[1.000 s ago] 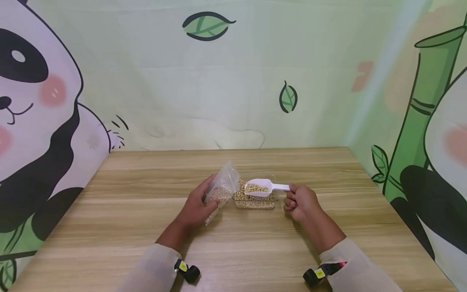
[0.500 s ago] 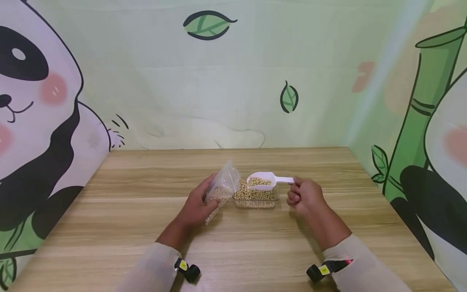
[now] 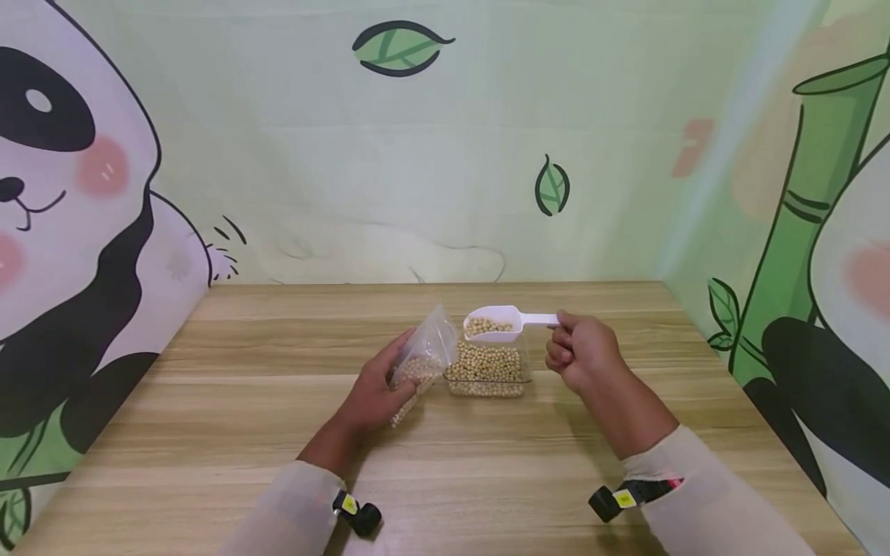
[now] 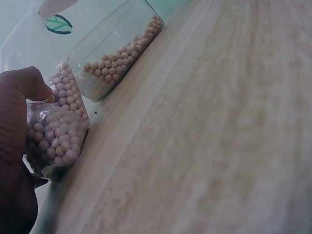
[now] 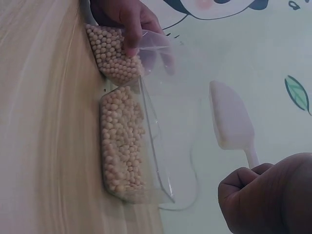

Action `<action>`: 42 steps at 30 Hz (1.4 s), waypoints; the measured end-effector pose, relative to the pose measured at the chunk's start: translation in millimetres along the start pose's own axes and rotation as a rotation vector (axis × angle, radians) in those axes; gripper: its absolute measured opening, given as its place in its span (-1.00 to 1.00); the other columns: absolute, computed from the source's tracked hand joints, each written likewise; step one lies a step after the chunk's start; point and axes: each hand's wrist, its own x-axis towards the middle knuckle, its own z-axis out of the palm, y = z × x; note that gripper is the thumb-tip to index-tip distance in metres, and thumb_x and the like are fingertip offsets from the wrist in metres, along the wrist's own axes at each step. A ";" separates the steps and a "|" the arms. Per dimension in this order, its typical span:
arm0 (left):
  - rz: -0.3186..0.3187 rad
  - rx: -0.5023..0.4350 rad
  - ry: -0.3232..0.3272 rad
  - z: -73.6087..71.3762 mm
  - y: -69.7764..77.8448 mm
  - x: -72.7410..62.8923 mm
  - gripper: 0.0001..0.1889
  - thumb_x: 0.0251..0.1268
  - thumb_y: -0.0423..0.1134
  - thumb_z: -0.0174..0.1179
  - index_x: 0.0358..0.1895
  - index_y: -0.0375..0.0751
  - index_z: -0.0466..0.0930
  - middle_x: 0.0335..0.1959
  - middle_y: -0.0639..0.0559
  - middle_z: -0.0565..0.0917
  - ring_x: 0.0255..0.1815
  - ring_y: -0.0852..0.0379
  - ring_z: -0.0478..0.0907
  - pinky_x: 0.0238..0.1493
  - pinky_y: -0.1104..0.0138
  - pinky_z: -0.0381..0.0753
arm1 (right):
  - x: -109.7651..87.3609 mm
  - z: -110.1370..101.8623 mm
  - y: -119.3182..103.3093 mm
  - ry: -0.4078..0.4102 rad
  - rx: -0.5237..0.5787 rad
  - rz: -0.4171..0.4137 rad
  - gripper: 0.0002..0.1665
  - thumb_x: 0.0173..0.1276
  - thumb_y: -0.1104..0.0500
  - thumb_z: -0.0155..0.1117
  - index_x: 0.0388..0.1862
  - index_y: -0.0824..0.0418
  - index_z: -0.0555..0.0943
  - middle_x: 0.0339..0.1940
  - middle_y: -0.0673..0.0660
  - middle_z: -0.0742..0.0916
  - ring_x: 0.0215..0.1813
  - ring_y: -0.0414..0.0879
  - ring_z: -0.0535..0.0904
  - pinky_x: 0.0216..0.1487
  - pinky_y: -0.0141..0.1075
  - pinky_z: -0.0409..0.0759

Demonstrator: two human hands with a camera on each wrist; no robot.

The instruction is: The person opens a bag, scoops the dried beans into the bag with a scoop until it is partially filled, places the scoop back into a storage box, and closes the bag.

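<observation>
My left hand [image 3: 378, 390] grips a clear plastic bag [image 3: 426, 357] partly filled with round, pale yellow beans that look like soybeans. The bag stands tilted, its upper part leaning toward a clear rectangular container [image 3: 487, 390] of the same beans. In my right hand [image 3: 584, 354] is the handle of a white scoop [image 3: 518, 316], with beans [image 3: 489, 325] lying in its bowl. In the right wrist view the scoop [image 5: 231, 117] is raised well above the container's rim [image 5: 158, 146]. The left wrist view shows my thumb [image 4: 36, 85] pressed against the bag [image 4: 58, 131].
A wood-grain table [image 3: 445, 471] carries the container and bag. Behind it rises a pale green wall [image 3: 306, 154] with printed leaves and a panda [image 3: 111, 193]. Each wrist wears a small black camera, such as the right camera [image 3: 606, 503].
My right hand has lifted the bean-filled scoop up from over the container's beans, first shifting right and then back toward the bag. The left hand and the bag have stayed in place.
</observation>
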 end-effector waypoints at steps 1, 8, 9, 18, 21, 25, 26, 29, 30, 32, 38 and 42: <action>0.000 0.004 -0.002 0.1 0.2 0.3 -0.12 0.35 -0.48 0.29 0.74 -0.09 0.23 0.60 -0.33 0.48 0.36 -0.20 0.56 0.41 -0.17 0.55 | -0.4 1.9 -1.5 0.006 -0.004 -0.003 -0.66 0.85 0.09 -0.21 -0.15 0.23 0.39 -0.71 -0.11 0.28 -0.68 -0.24 0.18 -0.52 -0.37 0.16; 0.015 0.026 -0.002 0.5 -1.1 1.7 -0.13 0.36 -0.48 0.29 0.74 -0.12 0.23 0.62 -0.31 0.47 0.43 -0.22 0.55 0.49 -0.21 0.50 | -0.9 13.1 -5.7 -0.004 -0.035 -0.020 -0.68 0.85 0.09 -0.21 -0.13 0.24 0.38 -0.71 -0.11 0.27 -0.68 -0.25 0.16 -0.53 -0.39 0.13; 0.017 0.023 0.000 0.5 -1.0 1.7 -0.13 0.36 -0.48 0.29 0.74 -0.12 0.23 0.61 -0.32 0.47 0.42 -0.22 0.55 0.48 -0.21 0.50 | -0.7 14.5 -5.6 -0.004 -0.042 -0.023 -0.68 0.85 0.09 -0.20 -0.13 0.24 0.38 -0.71 -0.11 0.27 -0.68 -0.24 0.16 -0.53 -0.39 0.13; 0.026 0.026 0.002 2.0 -0.9 1.9 -0.14 0.35 -0.48 0.29 0.73 -0.16 0.24 0.61 -0.34 0.47 0.44 -0.23 0.53 0.50 -0.23 0.48 | 0.5 23.6 -3.9 -0.007 -0.118 -0.070 -0.65 0.85 0.10 -0.18 -0.15 0.28 0.39 -0.71 -0.11 0.27 -0.69 -0.25 0.15 -0.53 -0.38 0.12; 0.013 0.028 -0.004 1.3 0.3 1.7 -0.13 0.36 -0.47 0.29 0.74 -0.14 0.23 0.63 -0.32 0.45 0.49 -0.24 0.51 0.54 -0.23 0.44 | -1.4 28.7 -4.0 0.003 -0.153 -0.100 -0.63 0.85 0.11 -0.15 -0.17 0.31 0.42 -0.72 -0.11 0.27 -0.70 -0.25 0.15 -0.55 -0.39 0.12; 0.008 0.023 -0.007 0.5 1.0 1.3 -0.13 0.35 -0.47 0.29 0.74 -0.13 0.23 0.64 -0.31 0.44 0.51 -0.24 0.49 0.56 -0.23 0.42 | -4.6 35.5 -4.7 0.035 -0.188 -0.137 -0.63 0.83 0.12 -0.08 -0.19 0.33 0.46 -0.70 -0.10 0.31 -0.71 -0.25 0.17 -0.58 -0.39 0.14; 0.009 0.018 -0.005 0.3 1.0 1.1 -0.12 0.35 -0.47 0.29 0.74 -0.13 0.23 0.64 -0.31 0.44 0.50 -0.24 0.50 0.55 -0.23 0.43 | -5.3 36.9 -4.8 0.048 -0.198 -0.145 -0.64 0.83 0.12 -0.06 -0.18 0.34 0.47 -0.69 -0.10 0.32 -0.71 -0.25 0.17 -0.58 -0.40 0.15; 0.026 0.015 0.002 0.3 -0.4 0.9 -0.13 0.34 -0.48 0.29 0.73 -0.15 0.24 0.63 -0.31 0.45 0.47 -0.22 0.52 0.52 -0.22 0.47 | -6.5 40.1 -5.3 0.071 -0.229 -0.165 -0.66 0.82 0.13 -0.03 -0.13 0.35 0.50 -0.64 -0.09 0.35 -0.69 -0.26 0.19 -0.57 -0.41 0.18; 0.032 0.015 0.004 0.5 -1.0 0.9 -0.13 0.33 -0.49 0.29 0.73 -0.15 0.25 0.63 -0.31 0.46 0.46 -0.21 0.52 0.50 -0.22 0.48 | -6.9 41.0 -5.5 0.075 -0.241 -0.172 -0.67 0.82 0.13 -0.03 -0.11 0.35 0.50 -0.62 -0.09 0.36 -0.68 -0.26 0.20 -0.57 -0.41 0.18; 0.037 0.012 0.005 0.5 -1.5 0.9 -0.13 0.33 -0.49 0.29 0.73 -0.14 0.25 0.62 -0.30 0.47 0.45 -0.19 0.53 0.49 -0.21 0.49 | -7.7 42.9 -5.6 0.078 -0.264 -0.186 -0.68 0.82 0.13 -0.03 -0.08 0.36 0.51 -0.60 -0.09 0.36 -0.66 -0.26 0.20 -0.57 -0.41 0.19; 0.041 0.009 0.001 0.3 -2.6 0.6 -0.13 0.34 -0.49 0.29 0.73 -0.14 0.25 0.61 -0.31 0.48 0.42 -0.19 0.55 0.47 -0.20 0.51 | -10.4 45.6 -6.0 0.068 -0.315 -0.208 -0.66 0.82 0.13 -0.05 -0.06 0.38 0.52 -0.59 -0.09 0.36 -0.64 -0.27 0.21 -0.56 -0.41 0.20; 0.044 0.008 -0.009 0.0 -2.1 0.4 -0.13 0.35 -0.50 0.30 0.73 -0.17 0.23 0.61 -0.32 0.47 0.41 -0.19 0.56 0.46 -0.20 0.52 | -11.7 45.8 -6.0 0.060 -0.347 -0.234 -0.64 0.82 0.13 -0.05 -0.08 0.39 0.54 -0.63 -0.10 0.34 -0.65 -0.27 0.20 -0.56 -0.40 0.21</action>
